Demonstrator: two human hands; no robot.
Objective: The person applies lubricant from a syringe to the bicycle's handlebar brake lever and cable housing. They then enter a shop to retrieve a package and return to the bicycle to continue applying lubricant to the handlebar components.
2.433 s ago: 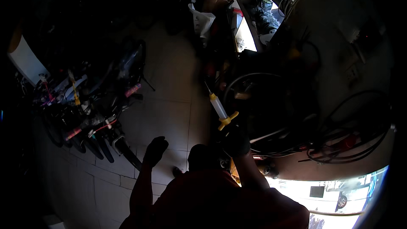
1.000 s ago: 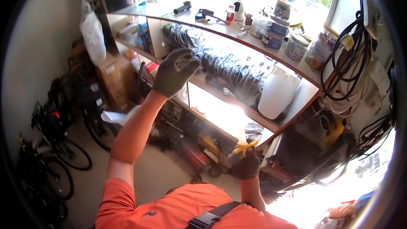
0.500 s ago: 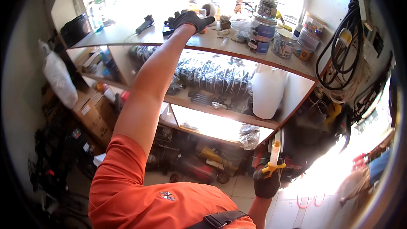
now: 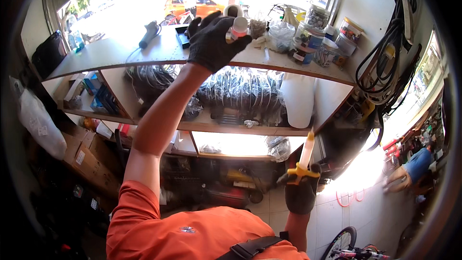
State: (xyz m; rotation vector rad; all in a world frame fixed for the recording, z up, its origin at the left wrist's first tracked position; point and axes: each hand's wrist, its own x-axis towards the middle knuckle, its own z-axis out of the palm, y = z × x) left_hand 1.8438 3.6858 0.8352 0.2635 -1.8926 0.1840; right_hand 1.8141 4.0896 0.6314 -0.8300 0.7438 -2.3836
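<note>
My left hand [image 4: 214,43], in a black glove, is raised over the worktop [image 4: 110,48], thumb and fingers closed round a small bottle [image 4: 239,30] with a white cap and red band. Part of the grip is hidden behind the bottle. My right hand [image 4: 301,192], also gloved, holds a large syringe [image 4: 306,151] upright, its yellow finger grip at the glove and its pale tip pointing up. Just right of the bottle are a bagged bundle [image 4: 279,36] and stacked jars [image 4: 305,41]. A dark corded tool [image 4: 149,36] lies to the left.
Below are shelves with wrapped coils [image 4: 240,96] and a white container [image 4: 297,98]. Cables [image 4: 385,58] hang right. Cardboard boxes [image 4: 86,154] stand left. A person's legs [image 4: 409,168] show at far right, a bicycle [image 4: 344,240] at lower right. A street shows through the window.
My view has swung from the dark floor to the worktop. My left hand has reached up and taken hold of the bottle. My right hand still holds the syringe, now more upright.
</note>
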